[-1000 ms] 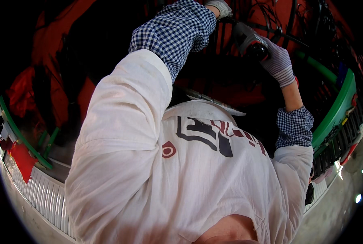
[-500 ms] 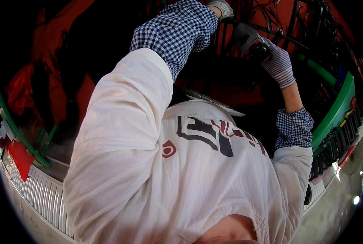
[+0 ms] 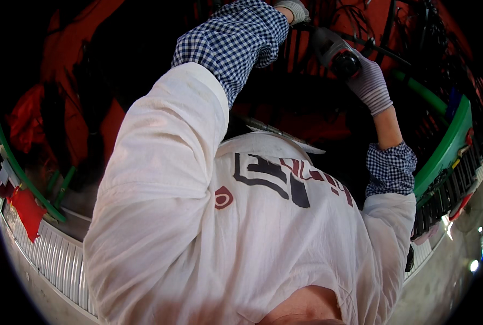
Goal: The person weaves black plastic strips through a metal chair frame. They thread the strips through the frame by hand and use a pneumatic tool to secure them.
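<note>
My right hand (image 3: 370, 84), in a striped knit glove, grips a black and grey cordless power driver (image 3: 331, 46) at the upper right. The tool's rounded back end faces me, and its front points up and left toward my left hand. That left hand (image 3: 294, 9), in a pale glove, is at the top edge, close to the driver's front end. Its fingers are cut off or in shadow, so what they touch is hidden.
Dark cables and bars (image 3: 355, 19) run over a red surface around the tool. Green curved edges flank me: the right one (image 3: 450, 146) has a row of dark slotted parts (image 3: 442, 197) beside it, the left one (image 3: 27, 179) a red cloth (image 3: 26, 211).
The power driver and my right hand have shifted very slightly, and the tool looks a little blurred now. My left hand stays almost in place.
</note>
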Demonstrator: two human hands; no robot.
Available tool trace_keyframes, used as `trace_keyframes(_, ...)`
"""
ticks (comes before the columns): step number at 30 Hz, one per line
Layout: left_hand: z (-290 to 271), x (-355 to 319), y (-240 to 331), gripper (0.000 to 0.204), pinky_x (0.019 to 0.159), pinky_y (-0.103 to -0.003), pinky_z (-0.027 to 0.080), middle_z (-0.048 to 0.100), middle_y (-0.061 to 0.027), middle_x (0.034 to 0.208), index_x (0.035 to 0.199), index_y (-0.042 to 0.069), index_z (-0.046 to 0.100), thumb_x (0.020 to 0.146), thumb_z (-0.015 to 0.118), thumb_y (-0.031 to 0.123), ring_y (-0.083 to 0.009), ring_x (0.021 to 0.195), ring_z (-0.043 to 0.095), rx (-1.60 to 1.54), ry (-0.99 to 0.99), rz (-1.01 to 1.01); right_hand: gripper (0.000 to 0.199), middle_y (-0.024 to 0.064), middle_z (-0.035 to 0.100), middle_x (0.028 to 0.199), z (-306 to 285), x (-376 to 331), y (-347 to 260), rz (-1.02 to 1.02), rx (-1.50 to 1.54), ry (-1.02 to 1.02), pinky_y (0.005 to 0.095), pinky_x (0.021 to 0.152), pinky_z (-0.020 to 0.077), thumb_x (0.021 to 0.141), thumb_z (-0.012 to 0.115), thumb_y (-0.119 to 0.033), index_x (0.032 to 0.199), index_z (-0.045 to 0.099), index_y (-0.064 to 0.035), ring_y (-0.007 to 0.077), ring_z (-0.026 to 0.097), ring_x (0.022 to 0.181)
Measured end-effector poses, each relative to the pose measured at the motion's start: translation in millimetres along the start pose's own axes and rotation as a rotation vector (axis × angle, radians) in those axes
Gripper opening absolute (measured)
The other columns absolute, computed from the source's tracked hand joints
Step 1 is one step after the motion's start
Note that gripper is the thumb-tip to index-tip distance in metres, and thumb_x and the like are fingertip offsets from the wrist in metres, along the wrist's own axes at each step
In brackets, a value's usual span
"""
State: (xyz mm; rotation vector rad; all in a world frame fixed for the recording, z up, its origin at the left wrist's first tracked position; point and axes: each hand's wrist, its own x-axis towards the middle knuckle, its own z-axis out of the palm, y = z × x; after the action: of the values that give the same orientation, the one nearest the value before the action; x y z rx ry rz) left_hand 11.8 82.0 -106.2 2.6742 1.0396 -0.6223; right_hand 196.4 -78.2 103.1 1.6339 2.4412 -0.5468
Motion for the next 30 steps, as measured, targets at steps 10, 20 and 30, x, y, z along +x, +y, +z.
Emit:
trace_keyframes(10,36.3,-57.4,-43.3,0.045,0.069,-0.046,0.053,0.071,-0.0094,0.089,0.092,0.006,0.074,0.102,0.053,0.045,-0.0284,0.078,0.067,-0.808,-0.009,-0.353,0.028,0.0107,0.077,0.103,-35.0,-8.1,-21.3,0.042,0.441,0.154,0.0327,0.087,0.0570,0.084,0.081,-0.015,0.109,0.074,-0.0033,0.0193,0.074,0.098)
trace_keyframes(20,11.5,-47.5,-12.7,0.041,0.080,-0.035,0.050,0.073,-0.0092,0.098,0.111,0.008,0.074,0.094,0.066,0.045,-0.0217,0.090,0.067,-1.426,0.405,-0.092,0.056,0.0248,0.072,0.101,-213.8,-226.0,195.4,0.806,-0.134,0.531,0.0404,0.084,0.0554,0.085,0.077,-0.045,0.112,0.069,0.0022,0.0340,0.072,0.096)
trace_keyframes(30,-124.6,-29.8,64.5,0.033,0.063,-0.030,0.045,0.068,-0.0008,0.081,0.107,0.008,0.075,0.095,0.070,0.039,-0.0114,0.070,0.058,-1.175,0.196,-0.497,0.065,0.0211,0.066,0.129,-114.5,-536.2,393.3,1.863,-0.089,0.113,0.0472,0.099,0.0506,0.083,0.071,-0.057,0.126,0.067,-0.0075,0.0384,0.064,0.118)
